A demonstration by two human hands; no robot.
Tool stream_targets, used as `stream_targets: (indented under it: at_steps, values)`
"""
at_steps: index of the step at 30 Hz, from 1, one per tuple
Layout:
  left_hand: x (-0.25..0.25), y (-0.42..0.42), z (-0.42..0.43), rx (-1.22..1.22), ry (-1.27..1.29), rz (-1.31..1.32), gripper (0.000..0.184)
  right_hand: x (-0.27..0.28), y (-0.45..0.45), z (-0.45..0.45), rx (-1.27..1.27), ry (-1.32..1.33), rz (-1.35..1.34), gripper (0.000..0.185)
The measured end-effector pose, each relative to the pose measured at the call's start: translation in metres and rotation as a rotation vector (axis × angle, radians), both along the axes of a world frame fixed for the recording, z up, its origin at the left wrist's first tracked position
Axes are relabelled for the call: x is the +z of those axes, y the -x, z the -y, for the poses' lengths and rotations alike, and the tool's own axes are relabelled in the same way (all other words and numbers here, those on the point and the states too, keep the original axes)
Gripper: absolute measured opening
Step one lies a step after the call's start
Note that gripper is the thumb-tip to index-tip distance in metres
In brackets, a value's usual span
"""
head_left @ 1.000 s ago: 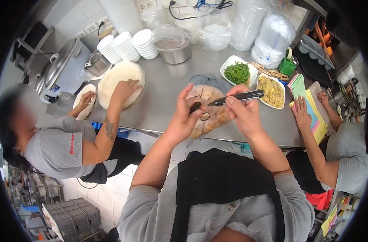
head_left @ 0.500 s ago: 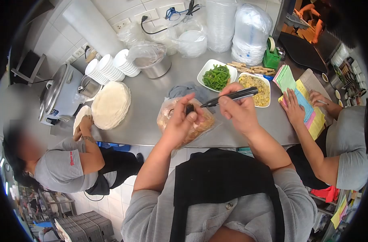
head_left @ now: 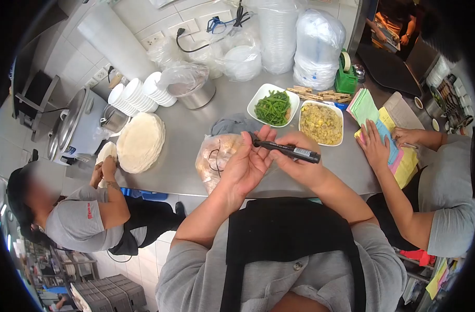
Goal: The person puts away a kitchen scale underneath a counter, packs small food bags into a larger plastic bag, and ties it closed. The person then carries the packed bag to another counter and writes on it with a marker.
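Observation:
My right hand [head_left: 302, 161] is closed around a black marker [head_left: 294, 152], its fingers near the pen's right end. The marker's left end lies between the thumb and fingers of my left hand [head_left: 245, 166], whose palm faces up with the fingers fairly straight. Whether the cap is fully seated cannot be made out. Below and behind my left hand lies a clear plastic bag [head_left: 207, 165] of pale orange-brown food, with a dark curved line on it. My left forearm and hand cover part of the bag. A grey cloth [head_left: 229, 125] lies behind it.
On the steel counter [head_left: 180, 140] are a stack of flat dough rounds [head_left: 140, 143], a metal pot [head_left: 198, 96], a dish of greens [head_left: 273, 105] and a dish of yellow mixed food [head_left: 321, 124]. Co-workers stand left and right, the right one's hand [head_left: 375, 143] on coloured papers.
My hands have come closer together, and the marker's tip end has met the dark cap in my left hand. My left fingers have straightened. The right co-worker's writing hand has moved down.

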State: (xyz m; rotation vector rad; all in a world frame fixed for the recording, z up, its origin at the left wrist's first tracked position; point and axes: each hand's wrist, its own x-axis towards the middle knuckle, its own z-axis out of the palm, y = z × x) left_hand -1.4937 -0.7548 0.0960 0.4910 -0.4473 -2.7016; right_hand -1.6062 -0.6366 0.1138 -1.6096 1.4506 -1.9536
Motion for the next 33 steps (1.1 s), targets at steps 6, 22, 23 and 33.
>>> stream_targets:
  at_steps: [6,22,23,33]
  values:
    - [0.004,0.002,-0.003,-0.062,0.042,-0.011,0.031,-0.01,0.007,0.002,-0.116,-0.034,-0.158,0.021]
    - [0.015,0.009,-0.028,-0.104,0.208,-0.142,0.024,-0.025,0.015,0.008,-0.31,0.322,-0.481,0.029]
    - [0.016,0.01,-0.029,-0.102,0.206,-0.106,0.025,-0.026,0.016,0.008,-0.313,0.3,-0.485,0.029]
    - [0.046,0.072,-0.006,-0.207,0.371,-0.153,0.049,0.031,0.077,-0.017,-0.185,-0.017,-0.062,0.03]
